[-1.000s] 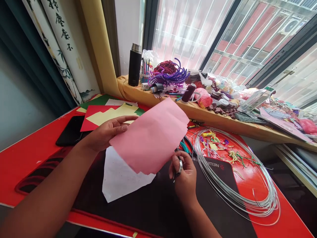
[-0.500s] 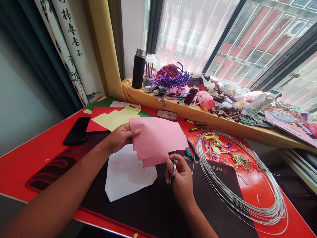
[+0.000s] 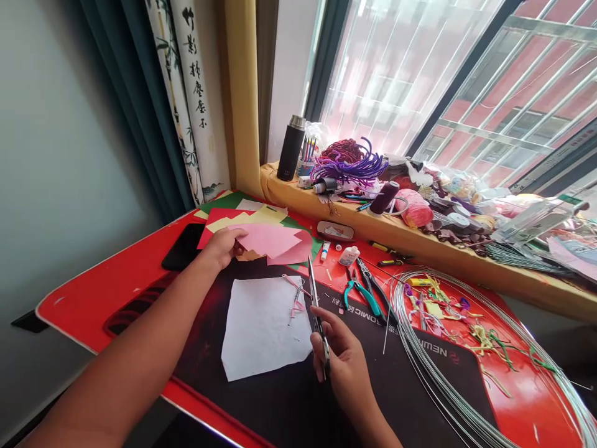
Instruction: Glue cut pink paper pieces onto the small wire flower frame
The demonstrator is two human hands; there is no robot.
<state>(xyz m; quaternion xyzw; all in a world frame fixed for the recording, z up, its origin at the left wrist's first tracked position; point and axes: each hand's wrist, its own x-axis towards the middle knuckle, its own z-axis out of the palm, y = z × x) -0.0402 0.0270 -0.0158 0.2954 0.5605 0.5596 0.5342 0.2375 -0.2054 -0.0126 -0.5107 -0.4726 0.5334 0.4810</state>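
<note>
Left hand: grip clamped on pink paper, sheets over the desk's far-left part, by yellow paper | right hand: grip closed around scissors, blades upward, beside white sheet on black mat.

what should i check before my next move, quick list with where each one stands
1. Scissors in the right hand: ok, held upright.
2. Pink paper in the left hand: ok, gripped at its left end.
3. Scissor tips clear of the pink paper: cannot tell, they line up close to its edge.
4. White sheet free of bits: not ok, small pink pieces lie on it.
5. Teal-handled pliers off the white sheet: ok.
</note>
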